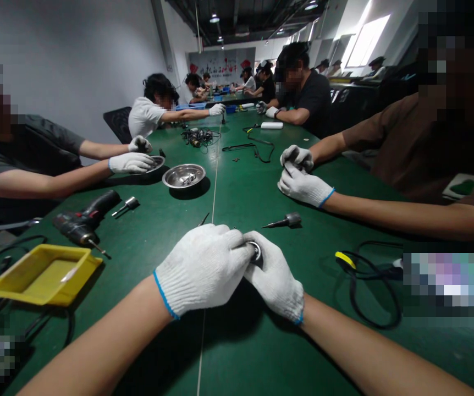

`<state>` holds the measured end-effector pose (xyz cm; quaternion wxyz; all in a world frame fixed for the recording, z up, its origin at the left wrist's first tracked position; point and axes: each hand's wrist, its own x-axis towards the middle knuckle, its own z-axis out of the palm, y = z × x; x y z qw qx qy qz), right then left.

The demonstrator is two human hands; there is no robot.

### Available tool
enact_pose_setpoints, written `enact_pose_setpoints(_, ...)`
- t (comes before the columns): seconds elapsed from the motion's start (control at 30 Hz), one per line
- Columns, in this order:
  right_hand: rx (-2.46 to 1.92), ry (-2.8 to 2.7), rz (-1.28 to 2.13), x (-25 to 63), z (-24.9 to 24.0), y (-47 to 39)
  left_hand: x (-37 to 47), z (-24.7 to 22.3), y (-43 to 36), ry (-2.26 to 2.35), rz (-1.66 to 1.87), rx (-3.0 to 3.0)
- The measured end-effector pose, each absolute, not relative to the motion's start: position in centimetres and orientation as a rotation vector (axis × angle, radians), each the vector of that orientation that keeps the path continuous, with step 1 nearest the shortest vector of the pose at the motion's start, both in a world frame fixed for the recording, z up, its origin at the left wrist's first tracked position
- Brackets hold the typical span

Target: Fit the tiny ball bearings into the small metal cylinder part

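Note:
Both my hands wear white knitted gloves with blue cuffs and meet over the green table (171,352). My right hand (276,278) is wrapped round a small round metal part (256,251) with a shiny rim. The fingers of my left hand (206,267) are pressed together against that same part from the left. Most of the part is hidden by the gloves. Just beyond my hands, a dark-handled tool with a thin pointed tip (288,220) lies to the right, and a thin dark tip sticks out behind my left hand.
On the left are a yellow tray (51,275), a power drill (86,217) and a metal bit (126,205). A steel bowl (184,177) holds small metal parts. A black cable (354,297) lies right. Gloved people work along both sides.

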<state>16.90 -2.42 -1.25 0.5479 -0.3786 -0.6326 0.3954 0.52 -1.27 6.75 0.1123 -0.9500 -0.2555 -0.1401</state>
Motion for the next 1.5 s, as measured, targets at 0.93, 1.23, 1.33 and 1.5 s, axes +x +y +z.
enact_pose_setpoints(0.93,-0.872,-1.537,0.913,17.1,-1.2,-2.3,0.2,5.6,-0.8,-0.635,-0.64,-2.794)
enact_pose_setpoints(1.23,-0.893,-1.472,0.936,17.0,-1.8,-2.3,0.1,4.6,-0.6,-0.757,-0.918,-2.888)
enact_pose_setpoints(1.33,-0.888,-1.405,0.939,17.2,-2.6,-2.2,0.4,3.9,-0.7,-0.961,-1.082,-2.918)
enact_pose_setpoints(1.5,-0.808,-1.338,1.058,17.3,-3.3,-2.3,1.1,3.4,-0.7,-1.298,-1.172,-3.01)
